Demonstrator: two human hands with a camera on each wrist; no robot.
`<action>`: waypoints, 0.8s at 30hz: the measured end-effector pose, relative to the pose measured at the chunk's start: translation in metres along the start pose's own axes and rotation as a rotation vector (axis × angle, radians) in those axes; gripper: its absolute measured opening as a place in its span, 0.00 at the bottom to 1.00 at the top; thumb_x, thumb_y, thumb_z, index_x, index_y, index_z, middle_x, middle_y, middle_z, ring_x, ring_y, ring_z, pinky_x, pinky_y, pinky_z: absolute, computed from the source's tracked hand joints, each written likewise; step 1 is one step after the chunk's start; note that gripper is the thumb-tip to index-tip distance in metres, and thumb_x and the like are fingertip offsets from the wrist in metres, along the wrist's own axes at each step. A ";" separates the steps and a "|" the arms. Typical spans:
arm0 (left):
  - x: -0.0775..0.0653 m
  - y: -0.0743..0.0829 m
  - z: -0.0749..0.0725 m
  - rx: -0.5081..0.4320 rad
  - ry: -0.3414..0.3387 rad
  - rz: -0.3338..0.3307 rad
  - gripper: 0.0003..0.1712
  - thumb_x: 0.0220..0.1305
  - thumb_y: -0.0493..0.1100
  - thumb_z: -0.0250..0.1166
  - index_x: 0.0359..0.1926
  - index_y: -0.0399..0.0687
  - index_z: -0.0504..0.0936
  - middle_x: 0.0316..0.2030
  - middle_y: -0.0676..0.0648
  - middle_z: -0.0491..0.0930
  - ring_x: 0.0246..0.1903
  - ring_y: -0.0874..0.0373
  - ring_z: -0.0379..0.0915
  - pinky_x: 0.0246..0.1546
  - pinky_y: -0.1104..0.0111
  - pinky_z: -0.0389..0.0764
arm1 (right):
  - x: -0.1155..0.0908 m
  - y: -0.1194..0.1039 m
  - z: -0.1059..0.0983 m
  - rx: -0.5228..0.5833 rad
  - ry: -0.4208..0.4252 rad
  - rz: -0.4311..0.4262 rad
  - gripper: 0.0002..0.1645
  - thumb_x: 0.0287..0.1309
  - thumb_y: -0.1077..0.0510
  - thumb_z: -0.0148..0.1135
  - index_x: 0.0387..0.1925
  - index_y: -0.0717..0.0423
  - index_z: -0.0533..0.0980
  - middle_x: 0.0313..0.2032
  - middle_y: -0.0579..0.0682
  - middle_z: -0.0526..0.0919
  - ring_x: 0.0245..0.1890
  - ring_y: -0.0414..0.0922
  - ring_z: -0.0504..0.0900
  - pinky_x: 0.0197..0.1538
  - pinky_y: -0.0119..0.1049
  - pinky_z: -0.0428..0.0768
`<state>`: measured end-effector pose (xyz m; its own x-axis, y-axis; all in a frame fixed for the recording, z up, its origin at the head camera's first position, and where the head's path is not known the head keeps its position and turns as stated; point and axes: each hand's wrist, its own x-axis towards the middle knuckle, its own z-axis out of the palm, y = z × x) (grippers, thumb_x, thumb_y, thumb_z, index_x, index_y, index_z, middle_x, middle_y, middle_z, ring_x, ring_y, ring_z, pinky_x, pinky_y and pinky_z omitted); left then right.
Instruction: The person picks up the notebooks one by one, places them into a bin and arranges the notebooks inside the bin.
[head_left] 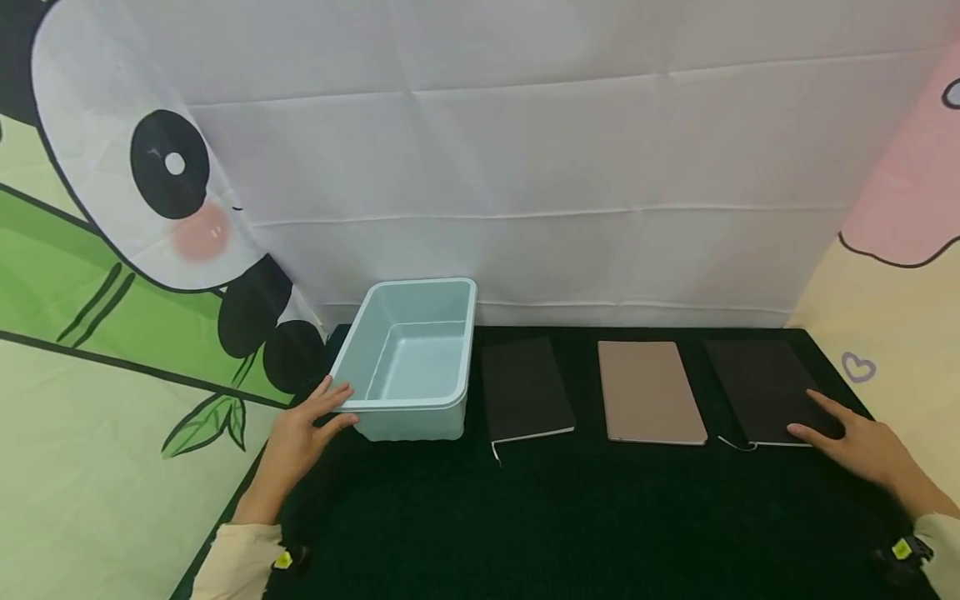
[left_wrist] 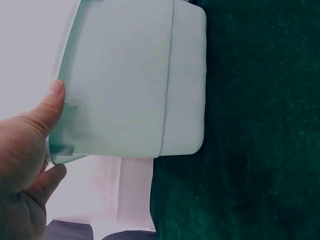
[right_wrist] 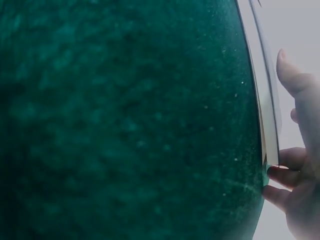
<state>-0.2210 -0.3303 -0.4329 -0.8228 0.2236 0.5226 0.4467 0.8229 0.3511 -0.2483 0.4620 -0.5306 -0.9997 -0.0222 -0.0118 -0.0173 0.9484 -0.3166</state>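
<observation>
At the near left corner of a light blue plastic bin [head_left: 411, 421], my left hand [head_left: 295, 442] grips the rim. The left wrist view shows the thumb [left_wrist: 57, 92] against the bin's outer wall, just under the rim. On the right, my right hand [head_left: 870, 448] rests at the near right corner of a black notebook [head_left: 768, 387] with a pale ribbon. Its fingers lie extended along the notebook's side, and the thumb lies over the cover. In the right wrist view, fingertips [right_wrist: 282, 175] touch the corner of the page block [right_wrist: 265, 100].
A second black notebook [head_left: 527, 387] with a ribbon lies right of the bin, and a beige notebook [head_left: 651, 392] lies between the two black ones. All stand on a dark green cloth-covered table [head_left: 562, 525]. A white curtain [head_left: 562, 167] hangs behind; printed cloth [head_left: 97, 467] flanks the table.
</observation>
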 end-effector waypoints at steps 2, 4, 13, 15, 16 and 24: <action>0.000 -0.001 0.002 -0.016 0.021 -0.018 0.27 0.57 0.37 0.76 0.59 0.42 0.84 0.59 0.39 0.82 0.61 0.34 0.75 0.40 0.74 0.83 | -0.001 0.001 0.002 0.004 0.022 0.001 0.58 0.66 0.30 0.59 0.74 0.70 0.53 0.59 0.90 0.61 0.45 0.82 0.74 0.46 0.74 0.72; 0.000 -0.002 0.003 -0.041 0.038 -0.034 0.26 0.57 0.36 0.76 0.58 0.43 0.85 0.58 0.40 0.82 0.62 0.35 0.74 0.40 0.86 0.74 | -0.002 0.002 0.004 0.014 0.046 0.001 0.57 0.65 0.30 0.61 0.73 0.71 0.55 0.58 0.89 0.62 0.45 0.82 0.74 0.45 0.73 0.72; -0.002 -0.004 0.009 -0.114 0.073 -0.083 0.23 0.59 0.36 0.75 0.56 0.45 0.87 0.57 0.42 0.83 0.66 0.39 0.70 0.43 0.91 0.69 | -0.002 0.000 0.008 0.066 0.095 0.059 0.51 0.65 0.32 0.63 0.65 0.74 0.66 0.57 0.89 0.64 0.51 0.83 0.69 0.48 0.73 0.71; -0.002 -0.003 0.009 -0.119 0.066 -0.099 0.23 0.59 0.37 0.75 0.57 0.46 0.87 0.58 0.43 0.83 0.67 0.40 0.69 0.47 0.92 0.67 | -0.003 -0.001 0.008 0.061 0.104 0.065 0.52 0.64 0.31 0.64 0.64 0.75 0.67 0.56 0.89 0.65 0.49 0.82 0.71 0.47 0.72 0.71; -0.002 -0.003 0.009 -0.117 0.063 -0.105 0.22 0.60 0.37 0.75 0.57 0.46 0.87 0.58 0.43 0.83 0.67 0.40 0.69 0.50 0.88 0.71 | -0.003 -0.001 0.008 0.058 0.107 0.067 0.52 0.64 0.31 0.64 0.63 0.75 0.68 0.56 0.89 0.65 0.49 0.81 0.71 0.47 0.72 0.71; -0.002 0.000 0.007 -0.128 0.043 -0.142 0.23 0.60 0.38 0.74 0.58 0.44 0.86 0.59 0.41 0.82 0.68 0.37 0.68 0.57 0.39 0.72 | -0.001 -0.009 0.003 0.092 0.082 0.109 0.54 0.64 0.31 0.64 0.66 0.75 0.64 0.58 0.90 0.62 0.52 0.83 0.67 0.50 0.75 0.69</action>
<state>-0.2216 -0.3274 -0.4397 -0.8658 0.0854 0.4930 0.3708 0.7710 0.5177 -0.2468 0.4529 -0.5305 -0.9938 0.1082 0.0252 0.0890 0.9109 -0.4028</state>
